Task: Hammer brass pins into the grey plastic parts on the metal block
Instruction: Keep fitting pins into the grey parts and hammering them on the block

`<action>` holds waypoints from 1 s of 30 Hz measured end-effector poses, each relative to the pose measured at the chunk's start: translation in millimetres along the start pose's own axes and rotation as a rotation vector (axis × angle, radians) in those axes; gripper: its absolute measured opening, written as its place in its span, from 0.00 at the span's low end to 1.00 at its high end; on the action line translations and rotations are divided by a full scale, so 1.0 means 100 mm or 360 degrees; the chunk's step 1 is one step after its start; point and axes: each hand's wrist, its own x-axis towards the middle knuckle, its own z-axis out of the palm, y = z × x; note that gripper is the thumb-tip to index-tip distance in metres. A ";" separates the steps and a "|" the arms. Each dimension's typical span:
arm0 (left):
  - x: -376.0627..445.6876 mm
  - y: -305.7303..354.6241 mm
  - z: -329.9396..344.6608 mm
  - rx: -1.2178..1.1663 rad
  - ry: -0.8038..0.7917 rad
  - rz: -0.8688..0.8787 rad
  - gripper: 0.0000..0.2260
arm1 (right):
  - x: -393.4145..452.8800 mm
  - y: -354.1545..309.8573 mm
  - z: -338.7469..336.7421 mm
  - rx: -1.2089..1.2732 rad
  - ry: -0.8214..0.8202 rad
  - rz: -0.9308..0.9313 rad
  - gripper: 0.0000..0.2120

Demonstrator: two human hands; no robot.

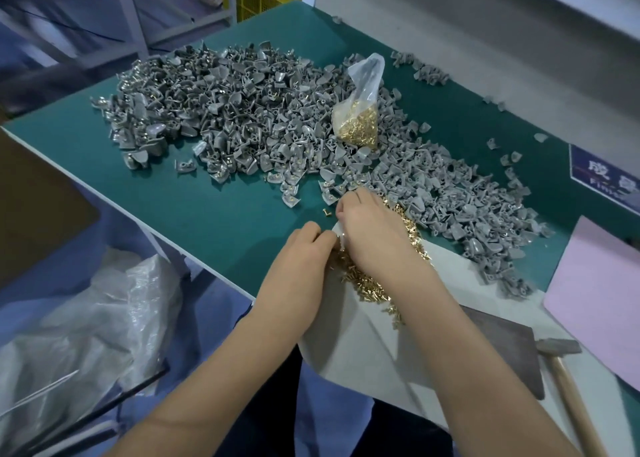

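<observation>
Both hands meet over loose brass pins (367,280) on a white sheet (363,346): the left hand (298,266) curls its fingertips on the sheet's edge; the right hand (374,228) pinches the same edge, though its exact grip cannot be told; the metal block (509,349) and hammer (568,370) lie near the right forearm; grey plastic parts (242,110) spread beyond, around a bag of pins (358,110), on the green table (207,214).

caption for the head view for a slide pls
Both hands gather loose brass pins on white sheet; hammer lies unused.
</observation>
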 end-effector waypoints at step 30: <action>0.10 -0.13 -0.05 -0.0078 0.0020 -0.0030 0.14 | -0.06 0.17 -0.21 0.0705 0.0077 -0.0034 0.04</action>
